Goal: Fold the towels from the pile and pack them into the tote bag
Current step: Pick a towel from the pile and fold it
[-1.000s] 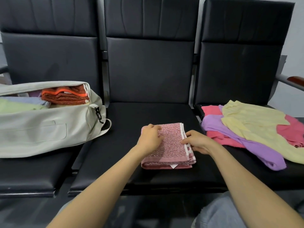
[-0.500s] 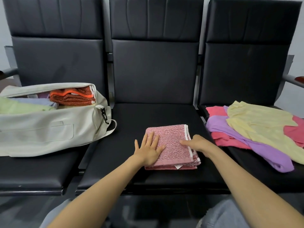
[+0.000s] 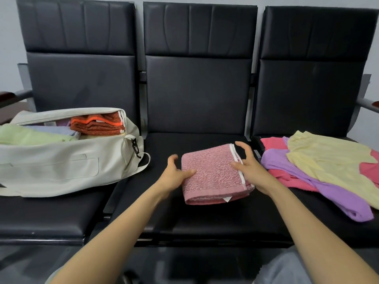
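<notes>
The folded pink towel point(image 3: 213, 175) lies on the middle seat point(image 3: 205, 218), between the bag point(image 3: 61, 169) and the pile point(image 3: 328, 160). It is flanked by both hands. The left hand point(image 3: 174, 175) has its thumb laid on the left edge, but its fingers are blurred, so a closed grasp cannot be told. The right hand point(image 3: 250, 171) is unclenched, its fingers arched above the far corner. For a clean lift, both side edges should be clamped through all layers. The towel should then be kept level and set flat beside the orange towel point(image 3: 96, 126).

Bare left forearm point(image 3: 123, 220), bare right forearm point(image 3: 307, 222), pale blue-grey trousers point(image 3: 283, 271) at the knees.
</notes>
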Motion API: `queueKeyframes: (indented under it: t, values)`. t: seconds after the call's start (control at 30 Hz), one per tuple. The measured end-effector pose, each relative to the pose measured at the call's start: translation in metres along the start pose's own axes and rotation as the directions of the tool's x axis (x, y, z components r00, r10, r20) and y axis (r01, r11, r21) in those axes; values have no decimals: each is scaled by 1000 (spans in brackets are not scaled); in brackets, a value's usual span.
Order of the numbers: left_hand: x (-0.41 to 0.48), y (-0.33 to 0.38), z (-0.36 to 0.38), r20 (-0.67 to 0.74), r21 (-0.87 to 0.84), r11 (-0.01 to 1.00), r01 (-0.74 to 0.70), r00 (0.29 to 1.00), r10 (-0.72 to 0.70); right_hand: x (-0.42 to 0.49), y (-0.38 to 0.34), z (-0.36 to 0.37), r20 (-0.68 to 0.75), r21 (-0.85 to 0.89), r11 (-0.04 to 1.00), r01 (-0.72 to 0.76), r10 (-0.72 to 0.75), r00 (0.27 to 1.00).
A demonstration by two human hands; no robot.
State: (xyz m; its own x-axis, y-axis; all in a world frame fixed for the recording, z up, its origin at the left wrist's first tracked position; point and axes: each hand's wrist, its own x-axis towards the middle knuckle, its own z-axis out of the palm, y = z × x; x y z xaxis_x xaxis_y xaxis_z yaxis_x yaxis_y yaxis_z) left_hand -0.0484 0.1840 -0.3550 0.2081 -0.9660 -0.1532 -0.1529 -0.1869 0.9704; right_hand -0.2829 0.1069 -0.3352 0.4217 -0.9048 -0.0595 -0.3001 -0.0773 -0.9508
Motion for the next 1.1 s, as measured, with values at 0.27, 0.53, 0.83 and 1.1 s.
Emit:
queueKeyframes:
  t: [0.27,0.53,0.83,1.1]
  values:
    - [-12,11,-29,162,107,957,-270,954,251,-11,-13,-4,111,4,995,101,-101,989]
    - [-14,7,-21,-29,446,830,-334,922,386,-16,-20,5,-25,-210,960,186,-195,980]
    - [-23,12,-24,-14,767,543,-342,837,547,-16,-17,16,-76,-736,635,233,-420,904]
    - [-30,22,-37,-102,267,886,-379,903,417,-11,-22,19,-36,-130,952,276,-283,959]
